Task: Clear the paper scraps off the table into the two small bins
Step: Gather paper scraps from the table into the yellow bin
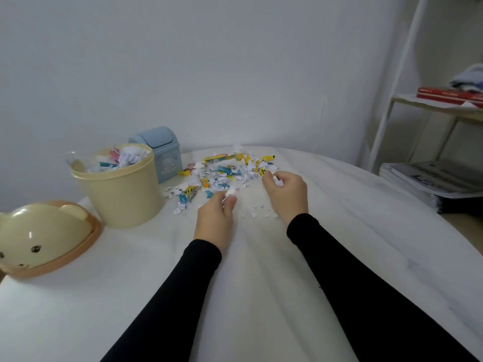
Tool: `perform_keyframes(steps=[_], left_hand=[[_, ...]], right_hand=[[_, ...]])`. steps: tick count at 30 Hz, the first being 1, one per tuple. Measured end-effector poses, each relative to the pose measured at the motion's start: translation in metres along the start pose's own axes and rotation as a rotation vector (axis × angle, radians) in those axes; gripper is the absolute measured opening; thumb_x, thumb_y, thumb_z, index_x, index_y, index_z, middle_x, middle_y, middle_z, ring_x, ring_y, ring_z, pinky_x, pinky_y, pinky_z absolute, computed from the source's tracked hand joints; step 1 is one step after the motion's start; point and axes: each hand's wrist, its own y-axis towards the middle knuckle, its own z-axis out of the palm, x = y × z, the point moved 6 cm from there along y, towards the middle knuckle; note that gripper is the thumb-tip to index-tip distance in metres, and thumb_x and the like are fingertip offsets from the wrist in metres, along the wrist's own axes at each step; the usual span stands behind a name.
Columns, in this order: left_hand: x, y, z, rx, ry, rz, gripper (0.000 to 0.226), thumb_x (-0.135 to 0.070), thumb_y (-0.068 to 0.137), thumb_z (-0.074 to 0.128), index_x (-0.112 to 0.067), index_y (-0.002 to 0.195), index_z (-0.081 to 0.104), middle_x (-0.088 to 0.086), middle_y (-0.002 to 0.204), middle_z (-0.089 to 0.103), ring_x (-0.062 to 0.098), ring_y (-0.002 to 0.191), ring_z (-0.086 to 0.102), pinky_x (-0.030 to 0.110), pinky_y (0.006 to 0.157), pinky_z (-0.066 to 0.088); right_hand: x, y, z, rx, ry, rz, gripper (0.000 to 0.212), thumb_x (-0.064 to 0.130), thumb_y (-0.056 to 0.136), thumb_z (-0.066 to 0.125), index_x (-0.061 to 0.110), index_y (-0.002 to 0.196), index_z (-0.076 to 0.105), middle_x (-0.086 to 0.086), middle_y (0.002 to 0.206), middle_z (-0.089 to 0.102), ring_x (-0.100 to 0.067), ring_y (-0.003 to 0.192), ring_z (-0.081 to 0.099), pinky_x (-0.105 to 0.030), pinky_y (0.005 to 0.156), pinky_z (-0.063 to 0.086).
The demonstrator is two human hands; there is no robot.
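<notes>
Bins — two: round cream tub (122,194), boxy blue one (162,152) at 11 o'clock. Left hand (217,218) and right hand (286,192) each pinch white torn scraps (230,168) — fingers curled.

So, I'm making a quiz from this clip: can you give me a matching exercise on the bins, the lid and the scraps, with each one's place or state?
Things:
1. yellow bin
2. blue bin
3. bear lid
4. scrap pile

Places or states:
A. lies on the table at the far left, off its bin
B. open on top, scraps inside
C. spread on the table beyond both hands
D. lid on, behind the other bin, by the wall

Pairs: 1-B, 2-D, 3-A, 4-C
</notes>
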Motion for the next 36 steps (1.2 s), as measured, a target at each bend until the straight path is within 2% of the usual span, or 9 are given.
perform_keyframes(steps=[5, 11, 15, 19, 24, 27, 29, 32, 36], left_hand=[[-0.007, 0.000, -0.024, 0.038, 0.005, 0.075, 0.024, -0.032, 0.098, 0.045, -0.012, 0.100, 0.058, 0.008, 0.097, 0.065, 0.027, 0.093, 0.061, 0.027, 0.074, 0.041], [-0.043, 0.033, -0.114, -0.148, 0.121, 0.239, 0.029, -0.030, 0.099, 0.044, -0.008, 0.107, 0.060, 0.000, 0.082, 0.058, 0.014, 0.075, 0.051, 0.020, 0.066, 0.033], [-0.044, 0.055, -0.173, -0.247, 0.180, 0.288, 0.027, -0.030, 0.099, 0.045, -0.009, 0.106, 0.060, 0.003, 0.084, 0.061, 0.016, 0.074, 0.052, 0.021, 0.066, 0.034], [-0.038, 0.079, -0.213, -0.215, 0.225, 0.342, 0.027, -0.030, 0.098, 0.048, -0.010, 0.110, 0.060, -0.001, 0.085, 0.062, 0.012, 0.067, 0.054, 0.013, 0.058, 0.037], [-0.019, 0.104, -0.240, -0.195, 0.184, 0.347, 0.026, -0.021, 0.097, 0.047, -0.020, 0.122, 0.054, -0.002, 0.097, 0.062, 0.014, 0.082, 0.059, 0.020, 0.074, 0.041], [-0.006, 0.113, -0.235, -0.161, 0.152, 0.333, 0.022, -0.019, 0.098, 0.044, -0.020, 0.113, 0.059, -0.010, 0.085, 0.060, 0.001, 0.072, 0.056, 0.005, 0.062, 0.039], [0.002, 0.118, -0.231, -0.156, 0.132, 0.301, 0.021, -0.018, 0.099, 0.041, -0.019, 0.105, 0.061, -0.012, 0.077, 0.058, -0.002, 0.065, 0.053, 0.003, 0.055, 0.038], [0.013, 0.122, -0.226, -0.144, 0.109, 0.269, 0.019, -0.018, 0.098, 0.039, -0.019, 0.094, 0.058, -0.005, 0.076, 0.062, 0.003, 0.062, 0.058, 0.009, 0.054, 0.041], [0.021, 0.122, -0.220, -0.119, 0.080, 0.219, 0.019, -0.016, 0.093, 0.041, -0.015, 0.086, 0.059, -0.003, 0.073, 0.060, 0.019, 0.069, 0.058, 0.034, 0.065, 0.048]], right_hand=[[0.040, -0.008, 0.036, 0.088, 0.098, -0.034, 0.048, 0.016, 0.084, 0.059, 0.016, 0.048, 0.026, 0.000, 0.043, 0.018, -0.013, 0.047, 0.021, -0.022, 0.043, 0.020], [0.110, 0.007, 0.072, 0.108, 0.230, -0.087, 0.049, 0.015, 0.082, 0.059, 0.017, 0.050, 0.023, 0.003, 0.041, 0.013, -0.013, 0.044, 0.016, -0.021, 0.040, 0.012], [0.151, 0.012, 0.116, 0.193, 0.313, -0.112, 0.047, 0.017, 0.082, 0.060, 0.016, 0.050, 0.025, 0.005, 0.047, 0.013, -0.012, 0.047, 0.014, -0.025, 0.044, 0.013], [0.177, 0.016, 0.164, 0.327, 0.250, -0.159, 0.047, 0.019, 0.081, 0.061, 0.015, 0.050, 0.026, 0.006, 0.047, 0.014, -0.012, 0.044, 0.013, -0.024, 0.043, 0.013], [0.187, 0.017, 0.208, 0.517, 0.029, -0.195, 0.047, 0.023, 0.079, 0.059, 0.019, 0.049, 0.023, 0.005, 0.049, 0.017, -0.014, 0.045, 0.017, -0.027, 0.046, 0.016], [0.189, 0.014, 0.222, 0.562, -0.015, -0.239, 0.048, 0.026, 0.082, 0.058, 0.021, 0.048, 0.024, 0.008, 0.043, 0.018, -0.013, 0.043, 0.018, -0.027, 0.046, 0.018], [0.188, 0.013, 0.228, 0.577, -0.027, -0.259, 0.049, 0.025, 0.084, 0.056, 0.020, 0.046, 0.026, 0.007, 0.039, 0.021, -0.012, 0.041, 0.020, -0.026, 0.045, 0.019], [0.180, 0.010, 0.235, 0.587, -0.075, -0.295, 0.051, 0.027, 0.089, 0.052, 0.018, 0.043, 0.031, 0.004, 0.039, 0.028, -0.013, 0.043, 0.026, -0.026, 0.044, 0.022], [0.171, 0.005, 0.242, 0.628, -0.072, -0.321, 0.041, 0.025, 0.089, 0.051, 0.015, 0.050, 0.045, -0.006, 0.051, 0.042, -0.019, 0.054, 0.039, -0.028, 0.053, 0.032]])
